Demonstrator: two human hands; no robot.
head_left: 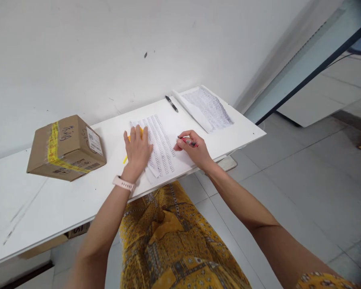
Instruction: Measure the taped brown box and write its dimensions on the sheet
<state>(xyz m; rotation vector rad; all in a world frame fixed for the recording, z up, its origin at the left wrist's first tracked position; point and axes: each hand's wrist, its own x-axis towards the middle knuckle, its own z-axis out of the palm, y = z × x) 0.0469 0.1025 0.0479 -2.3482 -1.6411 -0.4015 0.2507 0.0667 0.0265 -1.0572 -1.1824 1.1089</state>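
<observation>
My right hand [198, 151] is closed round a red-and-black pen [189, 141], just above the right side of a sheet [161, 138] covered in rows of small printed or written marks. Flat on the left part of that sheet lies my left hand [137, 150], fingers spread. Beneath its fingers a yellow object [141, 131] shows only at the edges, so its kind is hidden. A thin yellow strip [125, 159] peeks out beside the palm. One lower corner of the paper is folded or overlapped near my left wrist.
A taped cardboard box [69, 150] stands on the white table [108, 192] at left. Toward the wall lies a black pen [171, 104]. Densely written papers [209, 108] rest at the table's right end. The front edge runs close to my body.
</observation>
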